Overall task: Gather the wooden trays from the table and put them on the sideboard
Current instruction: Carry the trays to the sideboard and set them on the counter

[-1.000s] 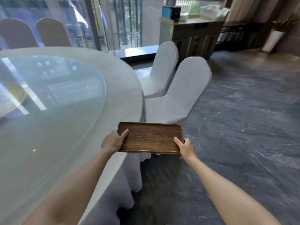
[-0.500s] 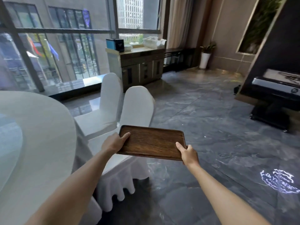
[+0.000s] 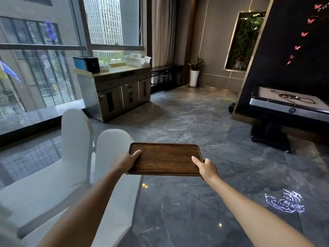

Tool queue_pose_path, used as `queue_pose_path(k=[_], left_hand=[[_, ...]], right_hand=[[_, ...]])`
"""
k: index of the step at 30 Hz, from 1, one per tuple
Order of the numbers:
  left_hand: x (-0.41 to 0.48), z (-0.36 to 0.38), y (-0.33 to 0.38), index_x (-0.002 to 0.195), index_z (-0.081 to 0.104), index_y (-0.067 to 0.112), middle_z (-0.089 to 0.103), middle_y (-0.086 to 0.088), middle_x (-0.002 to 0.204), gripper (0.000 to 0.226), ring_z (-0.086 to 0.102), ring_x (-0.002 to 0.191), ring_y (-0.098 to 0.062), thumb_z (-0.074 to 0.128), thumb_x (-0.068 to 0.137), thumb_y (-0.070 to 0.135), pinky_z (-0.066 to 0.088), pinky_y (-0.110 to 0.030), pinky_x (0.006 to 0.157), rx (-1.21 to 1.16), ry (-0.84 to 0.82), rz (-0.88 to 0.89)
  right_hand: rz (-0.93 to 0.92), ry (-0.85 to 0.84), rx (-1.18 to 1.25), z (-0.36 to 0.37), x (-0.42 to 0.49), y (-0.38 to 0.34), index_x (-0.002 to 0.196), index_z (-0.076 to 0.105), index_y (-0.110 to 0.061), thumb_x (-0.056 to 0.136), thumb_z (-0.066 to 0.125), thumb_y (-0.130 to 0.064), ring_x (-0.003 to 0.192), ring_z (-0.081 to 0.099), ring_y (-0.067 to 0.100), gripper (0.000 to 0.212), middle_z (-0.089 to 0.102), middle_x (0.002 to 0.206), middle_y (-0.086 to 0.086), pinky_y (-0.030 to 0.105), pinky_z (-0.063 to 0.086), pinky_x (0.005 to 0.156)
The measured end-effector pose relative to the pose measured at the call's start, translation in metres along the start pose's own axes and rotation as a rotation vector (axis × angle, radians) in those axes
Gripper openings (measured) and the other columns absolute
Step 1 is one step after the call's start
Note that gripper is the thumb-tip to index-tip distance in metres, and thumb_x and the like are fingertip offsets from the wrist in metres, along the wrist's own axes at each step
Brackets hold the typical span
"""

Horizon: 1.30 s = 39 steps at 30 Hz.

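Note:
A dark wooden tray [image 3: 164,158] is held level in front of me, above the floor. My left hand [image 3: 124,161] grips its left edge with the thumb on top. Its right edge is gripped by my right hand [image 3: 206,167]. The sideboard [image 3: 115,90], a brown cabinet with drawers and doors, stands by the window far ahead and to the left. On its top sit a blue and black box [image 3: 86,64] and a white container [image 3: 137,60].
Two white-covered chairs [image 3: 110,145] stand at the lower left, just left of the tray. Dark marble floor [image 3: 187,122] stretches to the sideboard. A black low table [image 3: 284,111] stands at the right. A potted plant [image 3: 194,73] is in the far corner.
The view has swung right, away from the round table, which has left the frame. The sideboard now lies ahead. Both hands keep the same hold on the tray.

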<state>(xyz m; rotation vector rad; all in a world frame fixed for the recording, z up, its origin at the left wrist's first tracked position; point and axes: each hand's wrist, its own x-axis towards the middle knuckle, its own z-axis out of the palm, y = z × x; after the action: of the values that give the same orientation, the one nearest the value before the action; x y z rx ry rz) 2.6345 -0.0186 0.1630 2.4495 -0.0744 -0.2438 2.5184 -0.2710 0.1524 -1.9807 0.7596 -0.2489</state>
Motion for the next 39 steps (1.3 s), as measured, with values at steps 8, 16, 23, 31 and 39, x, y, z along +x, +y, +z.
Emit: queue_pose_path(k=[8,16,23,31,39], left_hand=[[0.180,0.026,0.071,0.062,0.049,0.008,0.059,-0.012,0.074,0.058,0.056,0.058,-0.023,0.040,0.088,0.059,0.041,-0.030,0.059,0.067,0.022,0.014],[0.362,0.092,0.146,0.074,0.053,0.007,0.057,-0.010,0.082,0.055,0.053,0.075,-0.026,0.041,0.087,0.060,0.039,-0.032,0.063,0.064,0.069,-0.040],[0.515,0.100,0.236,0.095,0.062,0.001,0.065,-0.016,0.097,0.066,0.061,0.088,-0.031,0.043,0.084,0.063,0.045,-0.035,0.070,-0.039,0.105,-0.116],[0.708,0.108,0.277,0.096,0.062,0.004,0.067,-0.014,0.096,0.064,0.064,0.087,-0.028,0.044,0.083,0.064,0.052,-0.037,0.076,-0.082,0.113,-0.151],[0.948,0.086,0.315,0.092,0.061,0.005,0.065,-0.012,0.097,0.062,0.058,0.083,-0.026,0.044,0.083,0.064,0.042,-0.034,0.069,-0.078,0.188,-0.177]], right_hand=[[0.033,0.011,-0.005,0.008,0.180,-0.034,0.090,0.056,-0.002,0.084,0.054,-0.050,0.086,0.057,0.029,0.048,0.063,0.097,0.013,0.032,0.040,0.072],[-0.004,-0.050,-0.027,0.019,0.407,-0.038,0.083,0.051,-0.005,0.084,0.054,-0.050,0.092,0.057,0.031,0.045,0.061,0.097,0.013,0.032,0.039,0.073],[-0.050,-0.104,-0.046,0.009,0.600,-0.095,0.086,0.051,-0.006,0.084,0.053,-0.051,0.082,0.050,0.026,0.045,0.057,0.092,0.009,0.031,0.035,0.070],[-0.077,-0.159,-0.011,0.068,0.800,-0.140,0.084,0.052,-0.007,0.084,0.055,-0.049,0.094,0.057,0.032,0.042,0.063,0.102,0.016,0.032,0.037,0.072],[-0.111,-0.188,-0.061,0.150,1.030,-0.239,0.096,0.054,-0.001,0.085,0.054,-0.048,0.106,0.055,0.036,0.049,0.061,0.114,0.023,0.032,0.033,0.075]])
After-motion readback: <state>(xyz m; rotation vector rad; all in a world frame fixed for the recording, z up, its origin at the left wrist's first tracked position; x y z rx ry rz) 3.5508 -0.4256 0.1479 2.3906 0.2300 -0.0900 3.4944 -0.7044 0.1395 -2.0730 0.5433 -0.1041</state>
